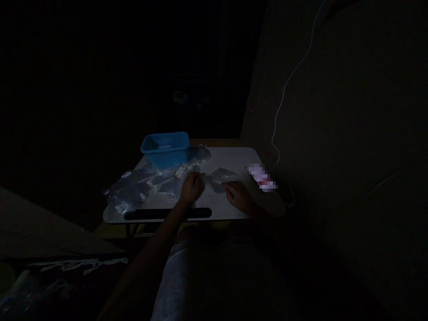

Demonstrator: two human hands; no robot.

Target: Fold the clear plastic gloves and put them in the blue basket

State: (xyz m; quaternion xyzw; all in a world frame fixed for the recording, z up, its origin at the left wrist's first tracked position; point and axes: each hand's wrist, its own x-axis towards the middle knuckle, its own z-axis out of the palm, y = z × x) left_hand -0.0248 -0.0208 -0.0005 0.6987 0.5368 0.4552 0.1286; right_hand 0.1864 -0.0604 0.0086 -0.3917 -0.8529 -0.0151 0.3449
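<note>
In the dim head view, a small clear plastic bag (219, 178) lies between my hands over the white table. My left hand (192, 189) is closed, its fingertips pinching the bag's left edge. At the bag's lower right edge, my right hand (238, 196) is closed too, with thumb and fingers on the film. Whether anything is inside the bag cannot be made out. Just left of my left hand lies a heap of crumpled clear plastic (133, 191), with some pale pieces (185, 169) near its right end.
A blue plastic basin (167, 154) stands at the back left of the white table (230, 155). A lit phone (261, 177) rests at the right edge. A white cable (284, 89) hangs along the right wall. A dark slot (167, 214) runs along the front edge.
</note>
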